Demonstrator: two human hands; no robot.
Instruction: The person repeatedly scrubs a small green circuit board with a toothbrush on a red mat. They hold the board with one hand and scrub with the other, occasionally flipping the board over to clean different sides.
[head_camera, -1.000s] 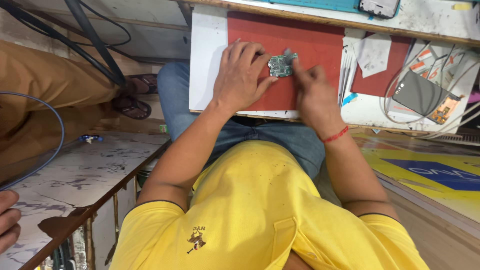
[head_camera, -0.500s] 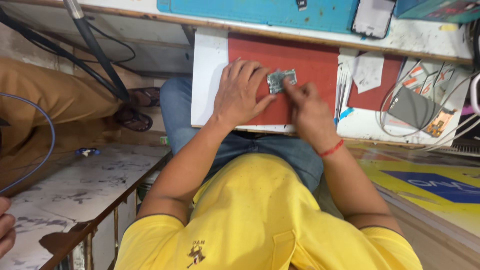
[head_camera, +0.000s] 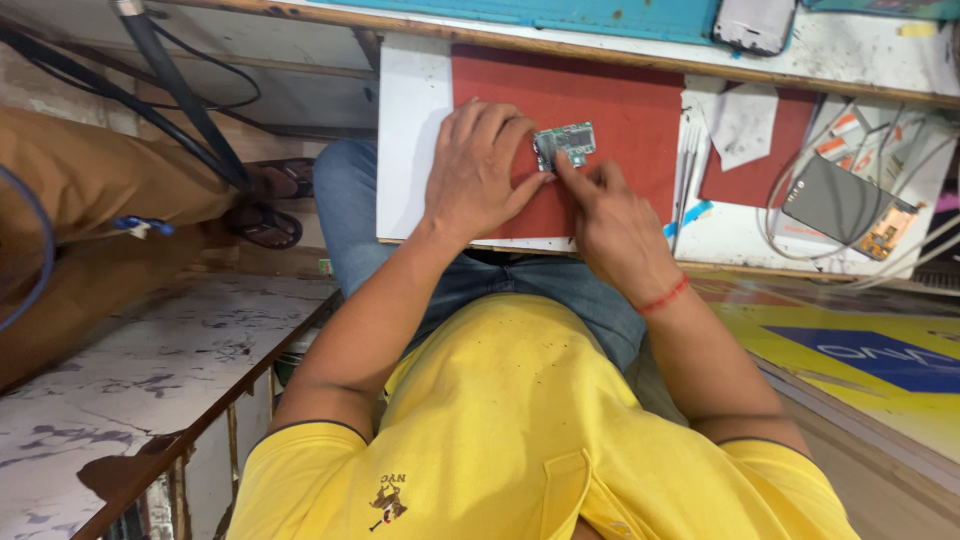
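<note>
the small circuit board (head_camera: 565, 144) lies flat on the red mat (head_camera: 620, 110), which sits on the table (head_camera: 412, 140) near its front edge; the left hand (head_camera: 480, 170) rests spread on the mat with its fingertips pressing the board's left end, holding it down rather than gripping it; the right hand (head_camera: 610, 220) is curled narrow, its forefinger and thumb pinched at the board's lower edge, and whether a fine tool sits between them cannot be told; to do this well, as i judge it, the left fingers should keep steady downward pressure near the edge so the board does not skid on the mat, while the right hand works with small, light touches and the wrist braced on the table; too much force could flex the thin board; the board's long axis runs left to right across the view, tilted slightly up at its right end, with its component face upward; tweezers (head_camera: 688, 165) and a grey phone part (head_camera: 835, 200) lie well apart to the right.
</note>
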